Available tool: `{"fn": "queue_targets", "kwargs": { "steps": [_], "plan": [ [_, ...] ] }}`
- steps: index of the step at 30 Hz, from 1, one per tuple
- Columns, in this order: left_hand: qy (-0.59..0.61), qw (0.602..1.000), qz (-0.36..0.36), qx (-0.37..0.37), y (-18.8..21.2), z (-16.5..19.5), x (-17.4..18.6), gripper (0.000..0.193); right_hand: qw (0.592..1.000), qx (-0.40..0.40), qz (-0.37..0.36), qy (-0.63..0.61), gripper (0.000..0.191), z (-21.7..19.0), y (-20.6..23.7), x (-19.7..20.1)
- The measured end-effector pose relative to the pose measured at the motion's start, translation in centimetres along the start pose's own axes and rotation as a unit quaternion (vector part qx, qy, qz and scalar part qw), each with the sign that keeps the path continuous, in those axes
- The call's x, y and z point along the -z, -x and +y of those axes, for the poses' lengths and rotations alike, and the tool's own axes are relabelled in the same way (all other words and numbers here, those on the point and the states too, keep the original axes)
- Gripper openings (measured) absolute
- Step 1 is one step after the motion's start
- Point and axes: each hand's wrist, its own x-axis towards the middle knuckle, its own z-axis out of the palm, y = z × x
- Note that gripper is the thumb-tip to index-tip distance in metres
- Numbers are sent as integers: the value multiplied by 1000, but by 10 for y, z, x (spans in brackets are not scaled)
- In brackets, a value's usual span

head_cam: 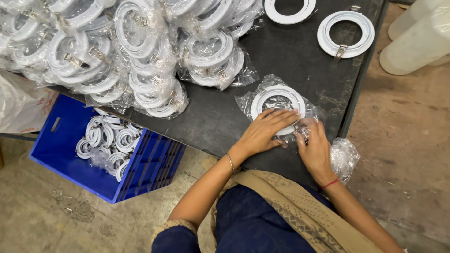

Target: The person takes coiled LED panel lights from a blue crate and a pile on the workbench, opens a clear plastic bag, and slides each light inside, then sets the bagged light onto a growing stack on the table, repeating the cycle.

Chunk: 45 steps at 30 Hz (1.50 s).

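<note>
Fingers (281,118) of your left hand (265,133) lie flat and spread, pressing down on the near rim of a white ring-shaped fitting (277,100) sealed inside a clear plastic bag (248,104); nothing is pinched between them. Your right hand (315,149) sits just to the right, its fingers curled onto the crinkled near-right edge of that same bag, though whether they pinch the film or only rest on it cannot be told. A thin bangle circles your left wrist and a red thread your right. The bagged ring lies on the dark, scuffed worktable (211,124), close to its near-right corner.

Just right of your right wrist, a crumpled wad of clear plastic (344,157) hangs at the table's edge. Down to the left, on the concrete floor, stands a blue plastic crate (65,154) with slotted walls, holding a loose heap of white rings (105,140), some with film around them.

Farther back on the left, a large pile of bagged rings (131,51) covers the table: smooth white circles with small metal spring clips, each wrapped in glossy, wrinkled film, and overlapping one another. Far right of that pile lie two unwrapped white rings, one (346,33) flat with a metal clip at its near edge, and the other (289,10) cut off by the top of the view. Beyond the table's right edge stand pale, translucent cylindrical containers (417,40).
</note>
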Motion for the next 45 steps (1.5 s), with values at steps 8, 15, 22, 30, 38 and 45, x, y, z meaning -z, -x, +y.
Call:
{"fn": "queue_targets", "kwargs": {
  "steps": [8,15,22,30,38,45],
  "plan": [
    [-92,990,102,-8,-10,11,-43,70,994,-68,-69,-53,36,2,2,40],
    [-39,984,173,-1,-16,25,-42,35,983,-168,-2,-68,22,10,8,95],
    [271,922,237,144,-3,42,26,11,937,-140,-21,-319,26,8,-5,98],
    [442,828,239,248,27,55,38,14,866,-98,-185,-455,39,-34,-28,74],
    [471,813,206,272,36,75,36,29,858,-160,-211,-440,38,-39,-20,56],
    [511,836,97,174,37,80,53,68,840,-148,-61,-517,15,-33,-19,40]
  ]
}}
